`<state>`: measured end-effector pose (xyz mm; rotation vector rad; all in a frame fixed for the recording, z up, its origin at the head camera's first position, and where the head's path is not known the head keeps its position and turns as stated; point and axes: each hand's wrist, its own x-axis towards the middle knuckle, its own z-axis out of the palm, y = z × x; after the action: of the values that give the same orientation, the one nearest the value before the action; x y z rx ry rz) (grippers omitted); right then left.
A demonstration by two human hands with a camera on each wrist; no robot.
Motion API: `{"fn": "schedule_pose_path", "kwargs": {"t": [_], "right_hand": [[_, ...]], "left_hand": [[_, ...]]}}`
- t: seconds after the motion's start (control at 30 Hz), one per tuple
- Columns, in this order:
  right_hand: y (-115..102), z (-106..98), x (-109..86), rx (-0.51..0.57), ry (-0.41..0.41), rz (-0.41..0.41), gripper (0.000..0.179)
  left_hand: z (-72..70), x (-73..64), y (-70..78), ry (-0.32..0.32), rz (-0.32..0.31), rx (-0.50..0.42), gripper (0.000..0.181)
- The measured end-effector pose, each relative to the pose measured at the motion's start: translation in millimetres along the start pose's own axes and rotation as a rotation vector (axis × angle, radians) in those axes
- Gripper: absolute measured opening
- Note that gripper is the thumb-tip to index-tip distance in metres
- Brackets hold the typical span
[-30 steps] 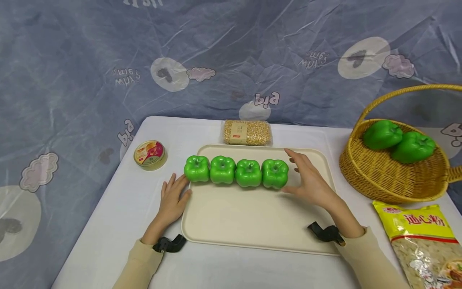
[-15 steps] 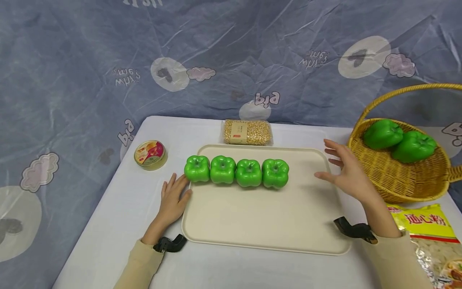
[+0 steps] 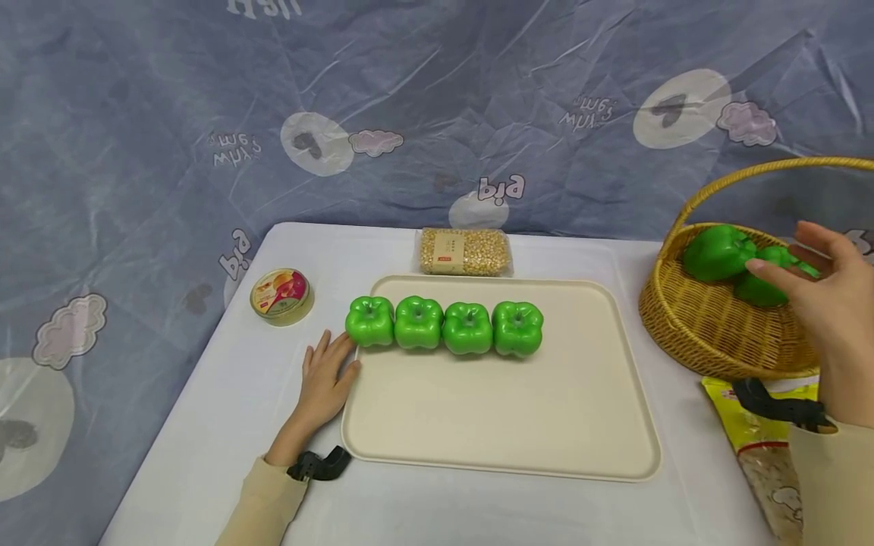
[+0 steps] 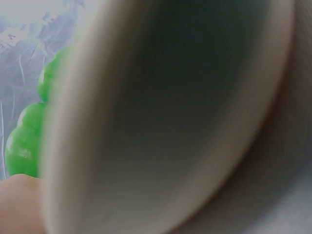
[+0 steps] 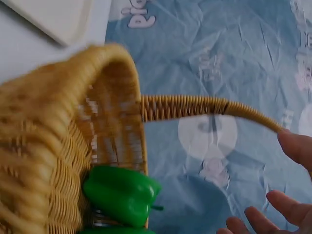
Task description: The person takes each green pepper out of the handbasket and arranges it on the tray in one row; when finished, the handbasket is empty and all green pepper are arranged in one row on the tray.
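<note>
My left hand (image 3: 323, 385) lies beside the left edge of a cream tray (image 3: 505, 417), fingers outstretched, fingertips right at the leftmost green bell pepper (image 3: 370, 321). Several such peppers form a row along the tray's upper left. Over the wicker basket (image 3: 664, 322) on the right hovers my right hand (image 3: 836, 303), thumb and fingers spread apart with nothing held. Two more green bell peppers are in the basket; the left one (image 3: 713, 252) shows clearly, while the hand partly covers the right one (image 3: 761, 290). In the left wrist view a blurred tray rim (image 4: 73, 146) hides most of the scene.
A bag of corn kernels (image 3: 485, 252) lies behind the tray. A round tin (image 3: 281, 296) stands at the left. The basket's arched handle (image 3: 751, 171) rises near my right hand. Below the basket is a yellow-topped pasta bag (image 3: 734, 417), partly behind the right forearm.
My right hand has moved from beside the rightmost pepper on the tray, across to the right, to above the basket. The left hand and the row of peppers have stayed in place.
</note>
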<state>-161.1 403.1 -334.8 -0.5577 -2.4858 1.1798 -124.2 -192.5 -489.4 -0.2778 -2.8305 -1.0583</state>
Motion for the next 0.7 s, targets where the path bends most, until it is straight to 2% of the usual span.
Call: {"fn": "schedule_pose_path", "kwargs": {"t": [0.1, 0.23, 0.33, 0.43, 0.47, 0.53, 0.57, 0.63, 0.7], "right_hand": [[22, -7, 32.4, 0.054, 0.093, 0.034, 0.068], [91, -14, 101.1, 0.109, 0.218, 0.005, 0.067], [145, -20, 153.5, 0.114, 0.268, -0.007, 0.068], [169, -24, 183.4, 0.118, 0.277, 0.036, 0.071], [170, -25, 187.0, 0.114, 0.273, 0.043, 0.071], [161, -27, 181.3, 0.129, 0.261, 0.039, 0.069], [148, -27, 172.8, 0.134, 0.259, 0.057, 0.068], [135, -27, 159.9, 0.157, 0.257, 0.028, 0.064], [99, -24, 131.3, 0.152, 0.250, 0.065, 0.064]], "left_hand": [[0.4, -0.8, -1.0, 0.000, -0.002, 0.000, 0.045], [0.8, -1.6, -2.0, 0.002, -0.002, 0.001, 0.045], [1.1, -2.0, -2.5, 0.006, -0.003, 0.001, 0.045], [1.3, -2.1, -2.2, 0.008, -0.002, 0.001, 0.045], [1.3, -2.2, -2.1, 0.009, -0.002, 0.001, 0.045], [1.0, -2.4, -1.5, 0.009, -0.002, -0.001, 0.045], [0.9, -2.5, -1.1, 0.009, -0.003, -0.001, 0.045], [0.6, -2.5, -0.7, 0.008, -0.004, 0.000, 0.045], [0.4, -2.2, -0.2, 0.008, -0.005, 0.000, 0.045]]}}
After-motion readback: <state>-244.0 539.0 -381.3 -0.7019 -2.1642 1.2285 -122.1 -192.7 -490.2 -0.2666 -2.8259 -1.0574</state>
